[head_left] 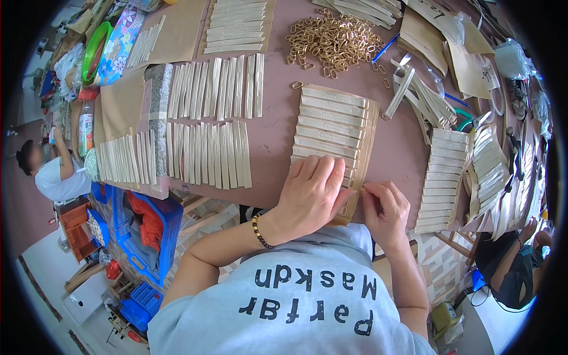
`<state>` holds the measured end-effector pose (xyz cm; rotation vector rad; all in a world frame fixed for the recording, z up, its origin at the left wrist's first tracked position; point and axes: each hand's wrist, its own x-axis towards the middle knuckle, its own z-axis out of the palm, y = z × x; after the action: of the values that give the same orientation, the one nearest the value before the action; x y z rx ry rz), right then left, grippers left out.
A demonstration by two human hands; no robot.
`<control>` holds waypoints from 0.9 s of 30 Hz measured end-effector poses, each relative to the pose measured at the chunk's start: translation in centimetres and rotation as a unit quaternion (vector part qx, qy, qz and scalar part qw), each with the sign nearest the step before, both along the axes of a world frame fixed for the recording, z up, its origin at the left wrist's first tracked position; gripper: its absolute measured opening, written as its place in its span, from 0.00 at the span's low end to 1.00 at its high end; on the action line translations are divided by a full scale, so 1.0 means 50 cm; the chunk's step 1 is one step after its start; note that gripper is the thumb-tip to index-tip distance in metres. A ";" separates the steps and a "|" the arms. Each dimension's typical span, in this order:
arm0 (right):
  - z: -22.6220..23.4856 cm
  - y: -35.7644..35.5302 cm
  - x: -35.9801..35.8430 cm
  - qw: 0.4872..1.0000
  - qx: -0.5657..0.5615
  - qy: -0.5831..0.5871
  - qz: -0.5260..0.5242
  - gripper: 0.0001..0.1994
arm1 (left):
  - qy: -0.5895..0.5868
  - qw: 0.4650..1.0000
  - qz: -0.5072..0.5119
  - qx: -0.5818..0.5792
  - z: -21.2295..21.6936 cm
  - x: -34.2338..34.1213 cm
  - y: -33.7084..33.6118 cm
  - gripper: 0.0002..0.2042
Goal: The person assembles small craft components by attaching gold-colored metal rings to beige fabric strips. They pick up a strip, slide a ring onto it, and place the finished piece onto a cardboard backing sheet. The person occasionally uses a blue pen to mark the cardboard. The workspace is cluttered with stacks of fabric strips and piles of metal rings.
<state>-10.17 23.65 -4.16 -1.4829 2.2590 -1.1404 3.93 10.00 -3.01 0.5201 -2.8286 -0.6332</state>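
Note:
A brown cardboard sheet lies at the table's front edge, with a row of cream strips across it. My left hand rests over the lower strips, fingers extended and lying flat, the thumb reaching toward the sheet's right edge. Just right of that edge is my right hand, its thumb and index finger pinched together close to the left thumb. Whatever sits in this pinch is too small or hidden to make out. The strips under my left palm are covered.
Gold oval rings are heaped at the back. Rows of cream strips lie to the left, and another strip-covered card to the right. Loose strips and a blue pen lie beyond. Other people sit at both sides.

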 end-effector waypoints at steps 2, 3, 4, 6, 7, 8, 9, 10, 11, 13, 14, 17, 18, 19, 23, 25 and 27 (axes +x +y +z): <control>0.001 -0.002 -0.001 1.000 0.001 -0.001 0.001 0.08 | 0.015 1.000 0.002 -0.018 -0.003 -0.001 -0.006 0.24; 0.000 -0.003 -0.001 1.000 0.001 -0.005 -0.001 0.08 | 0.023 0.999 0.002 -0.029 -0.006 -0.003 -0.010 0.23; 0.000 -0.003 -0.001 1.000 0.000 -0.009 -0.003 0.08 | 0.030 0.999 0.002 -0.039 -0.007 -0.004 -0.012 0.23; 0.001 -0.004 -0.002 1.000 0.003 -0.010 -0.002 0.08 | 0.017 0.999 0.000 -0.031 -0.012 -0.003 -0.012 0.23; 0.001 -0.004 -0.003 1.000 0.005 -0.011 -0.002 0.08 | 0.010 1.000 -0.001 -0.027 -0.013 -0.003 -0.012 0.23; 0.001 -0.004 -0.003 1.000 0.004 -0.015 -0.002 0.08 | 0.011 1.000 -0.001 -0.025 -0.013 -0.005 -0.012 0.24; 0.001 -0.004 -0.004 1.000 0.003 -0.019 -0.002 0.08 | 0.012 1.000 -0.001 -0.022 -0.012 -0.007 -0.014 0.24; 0.001 -0.004 -0.004 1.000 0.002 -0.023 -0.003 0.07 | 0.014 1.000 -0.001 -0.019 -0.010 -0.009 -0.016 0.24; 0.002 -0.005 -0.005 0.999 0.007 -0.043 -0.008 0.07 | 0.022 1.000 0.000 -0.020 -0.009 -0.013 -0.020 0.25; 0.007 -0.009 -0.007 0.996 0.017 -0.082 -0.018 0.05 | 0.038 0.999 0.002 -0.020 -0.007 -0.024 -0.035 0.26; 0.012 -0.012 -0.010 0.994 0.020 -0.102 -0.026 0.05 | 0.037 0.999 0.008 -0.018 -0.004 -0.032 -0.042 0.26; 0.027 -0.026 -0.022 0.989 0.025 -0.139 -0.041 0.04 | 0.043 0.999 0.022 -0.012 -0.003 -0.055 -0.061 0.26; 0.029 -0.032 -0.030 0.989 0.023 -0.138 -0.041 0.04 | 0.052 0.998 0.025 -0.012 -0.008 -0.062 -0.067 0.26; 0.032 -0.038 -0.036 0.989 0.021 -0.137 -0.040 0.04 | 0.061 0.998 0.028 -0.012 -0.011 -0.066 -0.070 0.26; 0.062 -0.083 -0.077 0.999 0.014 -0.050 -0.006 0.05 | 0.046 0.998 0.038 -0.015 -0.016 -0.082 -0.072 0.24; 0.074 -0.121 -0.114 1.000 0.002 0.021 0.017 0.06 | 0.052 0.998 0.034 -0.025 -0.015 -0.085 -0.074 0.22; 0.073 -0.171 -0.166 0.996 0.019 0.088 0.018 0.05 | 0.032 0.998 0.039 -0.028 -0.013 -0.083 -0.076 0.21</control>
<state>-18.48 15.08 -0.50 -1.6625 2.3420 -0.9864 -0.24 6.19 -3.65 0.5847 -2.7420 -0.5446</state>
